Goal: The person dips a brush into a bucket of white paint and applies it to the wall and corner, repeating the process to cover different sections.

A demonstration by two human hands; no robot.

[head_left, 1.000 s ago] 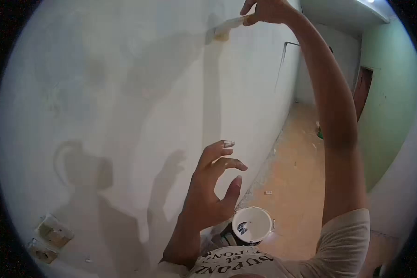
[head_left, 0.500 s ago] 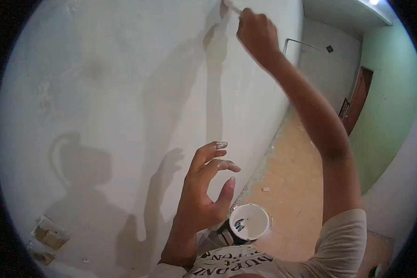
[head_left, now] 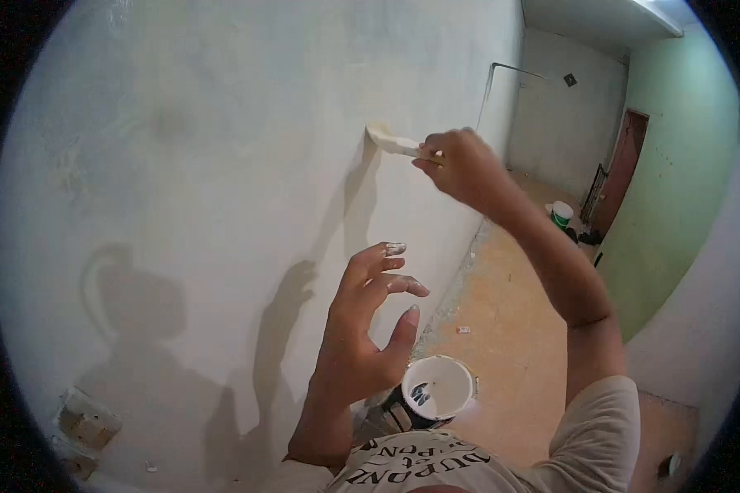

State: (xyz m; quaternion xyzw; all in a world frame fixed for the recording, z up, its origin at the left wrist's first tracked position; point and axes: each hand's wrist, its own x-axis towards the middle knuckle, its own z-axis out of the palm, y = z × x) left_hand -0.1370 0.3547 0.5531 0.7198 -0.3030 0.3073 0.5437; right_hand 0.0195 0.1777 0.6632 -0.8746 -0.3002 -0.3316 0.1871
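Note:
My right hand [head_left: 467, 168] grips the handle of a paintbrush [head_left: 396, 145]. Its pale, paint-covered bristles press against the grey-white wall [head_left: 247, 107] at about the middle of the view. Lower down, my left hand [head_left: 363, 324] is raised in front of the wall with its fingers curved and apart. It holds nothing, and white paint marks its fingertips. Just right of and below that hand stands a bucket [head_left: 474, 386] with a white inside and some dark patches in it; its near side is partly hidden by my shirt.
Two recessed wall boxes [head_left: 86, 421] sit low at the left. An orange-brown floor [head_left: 510, 329] runs along the wall's foot, with a small white-and-red scrap [head_left: 464, 330] on it. Farther back are a white-and-green bucket [head_left: 561, 214], a brown door [head_left: 622, 168] and a green wall [head_left: 674, 164].
My right hand has come down along the wall with the brush, from the top edge to mid-height. My left hand stays nearly still. The view has shifted slightly, showing the far bucket.

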